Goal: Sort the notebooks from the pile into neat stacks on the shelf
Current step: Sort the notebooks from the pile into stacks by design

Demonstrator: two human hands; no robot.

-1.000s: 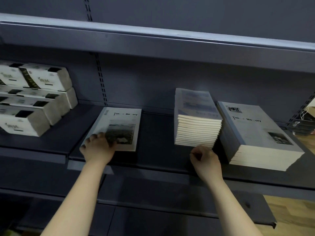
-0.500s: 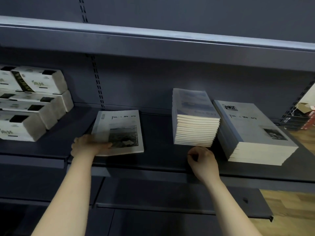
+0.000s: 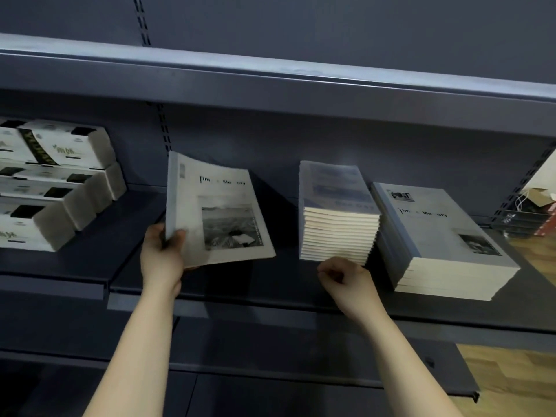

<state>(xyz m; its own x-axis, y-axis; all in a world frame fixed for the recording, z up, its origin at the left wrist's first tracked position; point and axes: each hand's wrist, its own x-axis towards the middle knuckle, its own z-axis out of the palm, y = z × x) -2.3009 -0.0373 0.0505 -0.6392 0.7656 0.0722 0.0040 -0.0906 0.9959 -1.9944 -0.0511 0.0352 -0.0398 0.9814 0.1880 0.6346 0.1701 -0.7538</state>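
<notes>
My left hand [image 3: 162, 254] grips the near left corner of a grey notebook [image 3: 219, 212] with a black-and-white photo on its cover, lifted and tilted above the dark shelf [image 3: 270, 284]. To its right stands a tall narrow stack of notebooks [image 3: 337, 218] with a bluish cover on top. Beside that lies a wider, lower stack [image 3: 442, 239] with the same grey cover as the one I hold. My right hand [image 3: 349, 281] rests on the shelf just in front of the tall stack, its fingers curled and holding nothing.
White packaged boxes [image 3: 54, 182] are piled at the left end of the shelf. Another shelf [image 3: 270, 82] runs overhead and a lower one [image 3: 301, 356] juts out below. Wooden floor [image 3: 517, 383] and a cardboard box [image 3: 538, 197] show at the right.
The grey notebook lay flat on the shelf under my left hand; now that hand has taken its corner and raised it off the shelf, tilted. My right hand has stayed in front of the tall stack.
</notes>
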